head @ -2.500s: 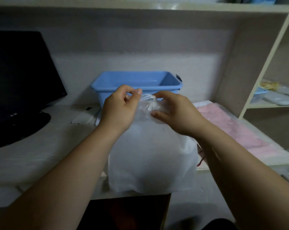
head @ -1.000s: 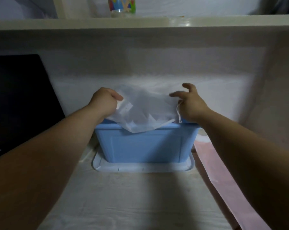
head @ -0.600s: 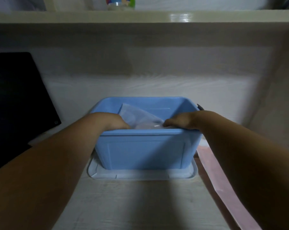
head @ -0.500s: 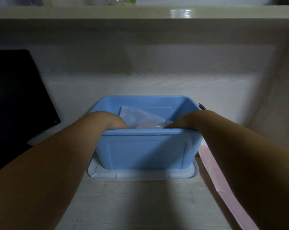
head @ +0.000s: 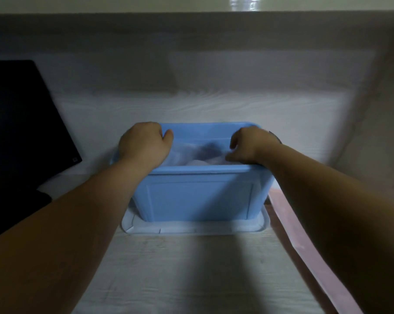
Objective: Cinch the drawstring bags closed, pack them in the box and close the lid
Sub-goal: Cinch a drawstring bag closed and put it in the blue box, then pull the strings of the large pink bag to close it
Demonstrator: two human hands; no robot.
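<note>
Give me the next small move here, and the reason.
Probably draw both hands back from the blue box: the white bag already lies inside, and the right hand hangs over it with loosely curled fingers holding nothing. The left hand hides its fingers. The lid sits under the box, so it must be freed afterwards.

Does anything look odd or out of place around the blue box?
The blue plastic box stands on a flat whitish tray, apparently its own lid, so closing needs the box lifted off first. Nothing looks spilled or damaged.
</note>
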